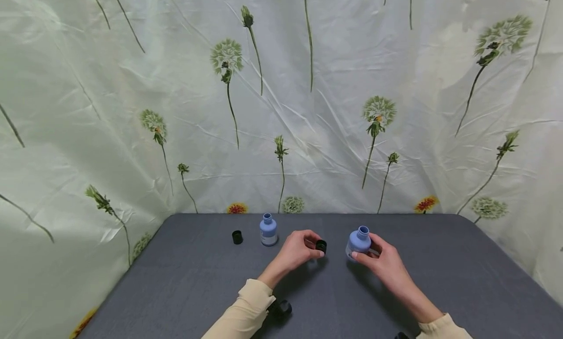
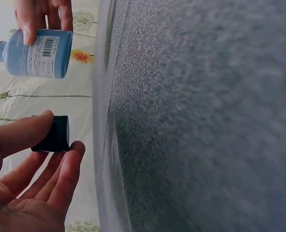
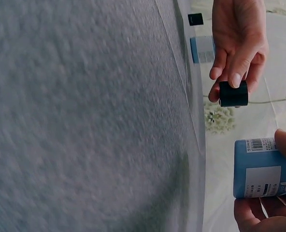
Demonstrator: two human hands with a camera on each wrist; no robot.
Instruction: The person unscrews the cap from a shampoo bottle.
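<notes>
The left hand (image 1: 295, 249) pinches a small black cap (image 1: 321, 245) between thumb and fingertips, while the right hand (image 1: 381, 259) wraps round an open blue bottle (image 1: 358, 242), steadying it on the grey table (image 1: 198, 280). Cap sits just beside the bottle's neck, slightly lower, between the two hands. Best play, I'd say: hold that bottle upright, bring the cap level over the mouth, seat it squarely before twisting

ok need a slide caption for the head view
Left hand pinches a black cap beside the open blue bottle held by the right hand on a grey table.
</notes>
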